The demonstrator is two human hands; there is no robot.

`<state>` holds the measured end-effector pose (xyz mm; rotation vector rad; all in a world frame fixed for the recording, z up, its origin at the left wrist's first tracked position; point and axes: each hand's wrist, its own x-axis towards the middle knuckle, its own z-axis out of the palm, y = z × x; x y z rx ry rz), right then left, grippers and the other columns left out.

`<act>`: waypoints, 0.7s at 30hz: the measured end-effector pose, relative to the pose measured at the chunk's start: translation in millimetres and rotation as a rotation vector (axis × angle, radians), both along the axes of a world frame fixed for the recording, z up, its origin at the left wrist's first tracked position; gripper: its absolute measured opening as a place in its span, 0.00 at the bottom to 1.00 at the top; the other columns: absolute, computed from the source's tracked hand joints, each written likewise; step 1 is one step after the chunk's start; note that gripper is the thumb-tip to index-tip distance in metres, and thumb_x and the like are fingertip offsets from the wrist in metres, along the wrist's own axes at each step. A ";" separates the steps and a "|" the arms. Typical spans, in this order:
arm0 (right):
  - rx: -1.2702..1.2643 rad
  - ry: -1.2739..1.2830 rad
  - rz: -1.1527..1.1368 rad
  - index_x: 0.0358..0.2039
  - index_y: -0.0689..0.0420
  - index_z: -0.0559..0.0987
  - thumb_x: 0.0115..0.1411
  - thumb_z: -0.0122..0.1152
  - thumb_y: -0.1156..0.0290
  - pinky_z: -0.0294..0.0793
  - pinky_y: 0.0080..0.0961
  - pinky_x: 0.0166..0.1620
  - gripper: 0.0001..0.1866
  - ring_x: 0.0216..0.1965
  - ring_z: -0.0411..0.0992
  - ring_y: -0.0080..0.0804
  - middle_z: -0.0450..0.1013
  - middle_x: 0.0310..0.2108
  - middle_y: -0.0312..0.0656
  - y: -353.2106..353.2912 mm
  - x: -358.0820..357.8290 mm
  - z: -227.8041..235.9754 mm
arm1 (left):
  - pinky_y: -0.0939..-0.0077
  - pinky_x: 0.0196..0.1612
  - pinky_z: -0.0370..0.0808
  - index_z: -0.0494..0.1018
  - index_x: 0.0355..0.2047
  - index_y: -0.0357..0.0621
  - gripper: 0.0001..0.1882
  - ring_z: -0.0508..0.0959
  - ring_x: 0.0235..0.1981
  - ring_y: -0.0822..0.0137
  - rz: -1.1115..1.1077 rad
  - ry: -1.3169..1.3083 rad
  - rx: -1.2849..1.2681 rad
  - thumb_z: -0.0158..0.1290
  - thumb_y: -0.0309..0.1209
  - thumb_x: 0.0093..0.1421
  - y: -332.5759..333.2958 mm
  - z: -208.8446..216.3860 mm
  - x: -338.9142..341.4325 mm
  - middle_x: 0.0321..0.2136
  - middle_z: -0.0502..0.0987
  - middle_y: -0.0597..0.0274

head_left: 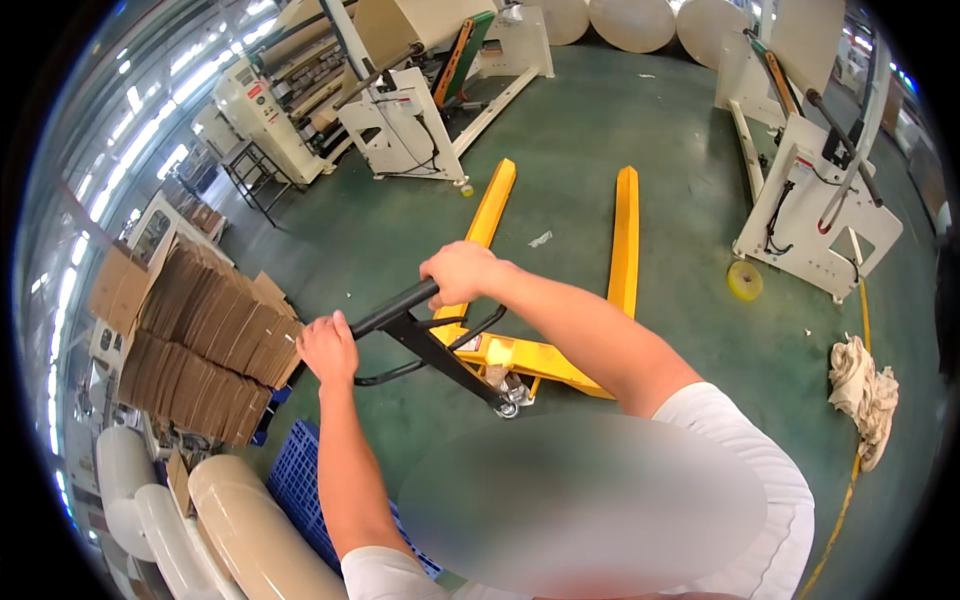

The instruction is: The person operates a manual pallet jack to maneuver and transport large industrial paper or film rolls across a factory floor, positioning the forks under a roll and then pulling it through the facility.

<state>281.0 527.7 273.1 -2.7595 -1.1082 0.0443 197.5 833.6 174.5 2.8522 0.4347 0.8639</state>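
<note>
Yellow steel pallet jack [560, 300], forks empty: left hand [328, 348] and right hand [458, 272] clenched on black tubular handle [393, 309], for steering.

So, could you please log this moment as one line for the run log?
left hand: grips black handle | right hand: grips same handle | yellow pallet jack: forks bare, on green floor | cardboard stack: left

Head-worn fisheye, looking steeply down and forward, close over floor [600, 120], edges bent
</note>
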 end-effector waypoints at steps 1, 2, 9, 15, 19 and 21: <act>0.018 -0.013 -0.001 0.51 0.47 0.88 0.57 0.76 0.46 0.83 0.49 0.55 0.26 0.53 0.83 0.49 0.86 0.46 0.44 12.3 30.2 -1.0 | 0.41 0.71 0.66 0.87 0.47 0.44 0.27 0.79 0.60 0.49 -0.041 -0.002 -0.023 0.43 0.48 0.80 12.1 -2.8 37.7 0.52 0.86 0.56; 0.015 0.009 -0.015 0.51 0.48 0.88 0.58 0.76 0.46 0.82 0.49 0.55 0.26 0.53 0.83 0.50 0.86 0.46 0.45 21.6 57.5 -3.5 | 0.39 0.72 0.65 0.87 0.47 0.44 0.26 0.78 0.61 0.50 -0.081 -0.003 -0.047 0.43 0.47 0.80 24.3 -5.6 74.0 0.52 0.86 0.57; 0.003 -0.010 -0.160 0.51 0.50 0.86 0.58 0.74 0.46 0.84 0.53 0.52 0.27 0.49 0.84 0.54 0.86 0.45 0.49 65.1 268.4 -0.8 | 0.37 0.76 0.60 0.87 0.50 0.44 0.24 0.75 0.66 0.52 -0.241 0.056 -0.098 0.45 0.46 0.79 79.5 7.1 350.1 0.57 0.84 0.62; 0.050 -0.102 -0.323 0.46 0.55 0.84 0.58 0.71 0.55 0.85 0.52 0.50 0.21 0.46 0.85 0.54 0.86 0.42 0.49 70.3 452.2 3.7 | 0.42 0.76 0.61 0.86 0.50 0.42 0.23 0.74 0.67 0.51 -0.369 -0.041 -0.070 0.45 0.44 0.78 85.6 12.0 592.4 0.58 0.83 0.59; 0.136 -0.268 -0.421 0.39 0.58 0.83 0.55 0.67 0.65 0.86 0.50 0.44 0.14 0.41 0.85 0.53 0.85 0.36 0.50 53.2 570.3 -6.8 | 0.45 0.77 0.58 0.88 0.47 0.47 0.23 0.70 0.71 0.50 -0.466 0.025 -0.067 0.44 0.44 0.78 62.1 18.8 747.2 0.64 0.79 0.55; 0.217 -0.354 -0.433 0.39 0.59 0.83 0.56 0.67 0.65 0.86 0.48 0.43 0.13 0.40 0.85 0.52 0.84 0.35 0.51 43.4 628.7 -5.2 | 0.46 0.78 0.58 0.89 0.47 0.51 0.23 0.67 0.73 0.49 -0.484 0.023 -0.085 0.45 0.44 0.78 46.2 23.6 836.0 0.68 0.75 0.55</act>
